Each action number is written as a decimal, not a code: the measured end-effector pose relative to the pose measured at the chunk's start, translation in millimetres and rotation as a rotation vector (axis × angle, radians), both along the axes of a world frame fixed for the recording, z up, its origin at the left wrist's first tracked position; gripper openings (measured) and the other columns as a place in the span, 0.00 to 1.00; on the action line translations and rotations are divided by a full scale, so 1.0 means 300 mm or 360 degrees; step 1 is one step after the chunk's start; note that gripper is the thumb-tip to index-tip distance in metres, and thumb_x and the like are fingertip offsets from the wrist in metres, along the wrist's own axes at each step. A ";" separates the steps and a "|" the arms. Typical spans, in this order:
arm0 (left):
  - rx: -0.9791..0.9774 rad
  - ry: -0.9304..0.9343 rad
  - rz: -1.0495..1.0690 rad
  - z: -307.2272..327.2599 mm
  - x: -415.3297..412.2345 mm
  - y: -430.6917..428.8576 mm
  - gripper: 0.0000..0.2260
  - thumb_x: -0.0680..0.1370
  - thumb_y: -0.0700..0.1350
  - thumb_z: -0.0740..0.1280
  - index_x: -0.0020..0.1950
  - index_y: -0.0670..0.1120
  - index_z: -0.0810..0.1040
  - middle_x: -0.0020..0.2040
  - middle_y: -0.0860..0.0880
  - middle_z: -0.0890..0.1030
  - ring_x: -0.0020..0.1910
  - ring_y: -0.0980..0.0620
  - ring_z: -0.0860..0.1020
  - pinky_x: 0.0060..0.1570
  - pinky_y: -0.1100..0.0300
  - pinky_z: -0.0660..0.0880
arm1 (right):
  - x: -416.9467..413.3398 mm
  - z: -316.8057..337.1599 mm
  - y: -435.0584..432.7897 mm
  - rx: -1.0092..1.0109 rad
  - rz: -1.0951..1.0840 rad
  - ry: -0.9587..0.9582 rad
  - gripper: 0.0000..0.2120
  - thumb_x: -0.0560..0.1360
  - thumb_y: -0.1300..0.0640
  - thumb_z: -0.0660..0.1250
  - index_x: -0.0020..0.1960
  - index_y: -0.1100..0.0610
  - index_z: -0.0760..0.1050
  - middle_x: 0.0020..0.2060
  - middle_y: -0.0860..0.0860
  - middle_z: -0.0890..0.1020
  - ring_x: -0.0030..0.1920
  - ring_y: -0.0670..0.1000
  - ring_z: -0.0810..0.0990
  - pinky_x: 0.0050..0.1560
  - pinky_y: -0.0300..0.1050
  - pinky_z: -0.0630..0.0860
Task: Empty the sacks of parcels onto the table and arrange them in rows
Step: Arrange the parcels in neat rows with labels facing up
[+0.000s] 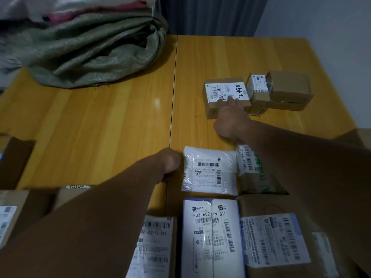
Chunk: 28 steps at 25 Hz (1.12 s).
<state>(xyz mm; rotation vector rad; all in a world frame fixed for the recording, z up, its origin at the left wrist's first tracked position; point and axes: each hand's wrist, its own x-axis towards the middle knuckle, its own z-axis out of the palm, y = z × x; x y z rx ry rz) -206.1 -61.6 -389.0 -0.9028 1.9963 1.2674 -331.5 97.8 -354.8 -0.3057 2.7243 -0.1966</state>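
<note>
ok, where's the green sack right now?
Head view, far left: the green sack lies crumpled on the table, left of its centre seam.

My right grip (230,117) rests straight fingers (232,100) on a labelled box (224,89); my left grip (169,163) touches a white bag's (208,171) edge.

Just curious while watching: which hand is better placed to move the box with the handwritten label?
Probably the right hand: it touches that box, while the left hand sits nearer, beside the white pouch.
</note>
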 end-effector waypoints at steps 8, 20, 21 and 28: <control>-0.0011 -0.0057 -0.0132 0.020 0.001 -0.012 0.12 0.78 0.32 0.57 0.37 0.42 0.72 0.33 0.43 0.72 0.31 0.47 0.70 0.36 0.56 0.71 | -0.037 0.076 -0.072 0.0003 0.0076 0.0288 0.20 0.74 0.48 0.66 0.64 0.52 0.72 0.67 0.58 0.72 0.71 0.62 0.66 0.69 0.64 0.65; -0.0093 -0.0057 -0.0289 0.022 0.000 -0.043 0.11 0.78 0.33 0.55 0.40 0.43 0.73 0.38 0.43 0.73 0.36 0.46 0.70 0.40 0.54 0.72 | 0.026 0.036 -0.030 0.0112 0.0266 0.0339 0.31 0.73 0.42 0.69 0.72 0.54 0.68 0.67 0.61 0.66 0.69 0.63 0.64 0.66 0.59 0.66; -0.0098 -0.0056 -0.0317 0.028 0.002 -0.038 0.12 0.78 0.33 0.55 0.39 0.43 0.73 0.37 0.43 0.73 0.35 0.47 0.70 0.40 0.55 0.71 | 0.005 0.039 -0.030 0.0102 0.0264 0.0346 0.34 0.72 0.42 0.70 0.73 0.54 0.67 0.68 0.61 0.65 0.70 0.63 0.62 0.67 0.60 0.64; -0.0192 -0.0060 -0.0520 0.004 0.011 -0.018 0.14 0.80 0.31 0.54 0.60 0.32 0.75 0.50 0.34 0.78 0.40 0.44 0.73 0.37 0.56 0.68 | -0.055 0.023 -0.043 0.0143 0.0161 -0.0044 0.48 0.64 0.41 0.79 0.74 0.55 0.59 0.67 0.58 0.65 0.69 0.60 0.62 0.64 0.56 0.69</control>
